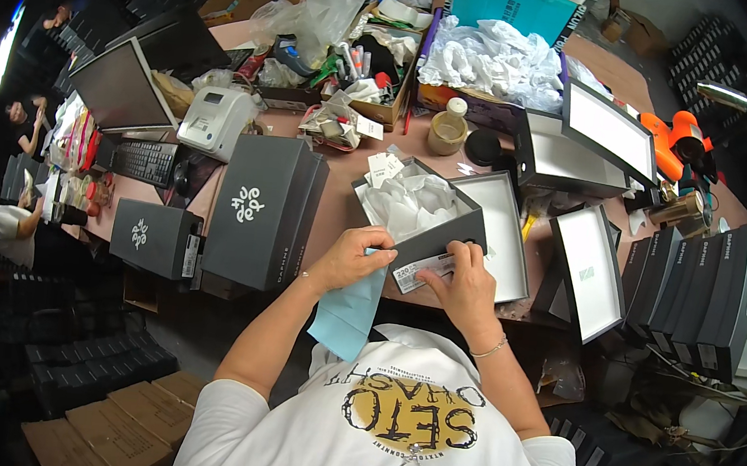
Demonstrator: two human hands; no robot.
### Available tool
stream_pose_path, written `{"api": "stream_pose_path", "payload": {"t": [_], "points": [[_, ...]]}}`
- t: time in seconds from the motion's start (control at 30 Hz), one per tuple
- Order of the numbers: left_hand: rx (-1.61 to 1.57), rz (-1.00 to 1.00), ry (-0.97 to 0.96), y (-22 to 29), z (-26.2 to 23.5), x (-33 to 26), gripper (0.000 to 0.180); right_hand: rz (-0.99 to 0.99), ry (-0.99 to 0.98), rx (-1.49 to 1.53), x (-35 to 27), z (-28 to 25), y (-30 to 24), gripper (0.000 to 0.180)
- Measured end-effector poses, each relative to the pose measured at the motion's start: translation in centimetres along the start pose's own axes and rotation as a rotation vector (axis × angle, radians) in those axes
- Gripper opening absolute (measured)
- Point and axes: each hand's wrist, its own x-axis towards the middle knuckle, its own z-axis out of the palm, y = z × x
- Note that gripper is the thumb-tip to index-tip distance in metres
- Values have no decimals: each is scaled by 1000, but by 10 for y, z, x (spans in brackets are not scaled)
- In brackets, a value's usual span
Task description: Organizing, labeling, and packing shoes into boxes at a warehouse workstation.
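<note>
In front of me stands an uncovered dark grey shoebox (457, 233), with crumpled white tissue paper (413, 205) and a paper tag (385, 167) in it. My left hand (350, 262) pinches a light blue paper sheet (349, 308), which hangs down beside the box's near left corner. At the near wall, my right hand (469, 290) is closed about a white printed label (415, 272), its thumb on the label and its fingers up by the rim. Whether the label is fully stuck down, I cannot tell. A shoebox lid (501, 246), white inside, lies right of the box.
Closed grey shoeboxes (257, 212) stand to the left, and a row of them (705, 286) at the right. Behind are a glass jar (448, 130), a label printer (212, 121), a monitor (125, 87) and a tissue-filled box (491, 63). An orange tape dispenser (674, 142) sits far right.
</note>
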Motion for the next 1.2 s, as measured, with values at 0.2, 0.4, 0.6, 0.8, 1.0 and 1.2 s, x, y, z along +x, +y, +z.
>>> {"api": "stream_pose_path", "payload": {"t": [0.2,0.4,0.6,0.8,1.0,1.2], "points": [[7,-20,36,0,3,-4,15,142,178,8,3,-22,29,65],[20,-3,19,-4,8,-1,15,-205,-237,382,-33,-3,-8,25],[33,-19,44,-4,8,-5,14,63,149,432,-21,-3,40,12],[18,15,47,-3,14,-4,16,410,-447,1236,-29,23,13,18],[25,29,73,-4,13,0,15,286,-606,1271,-35,29,-2,28],[125,-6,51,-8,21,-21,15,535,-394,776,-53,20,100,17]]}}
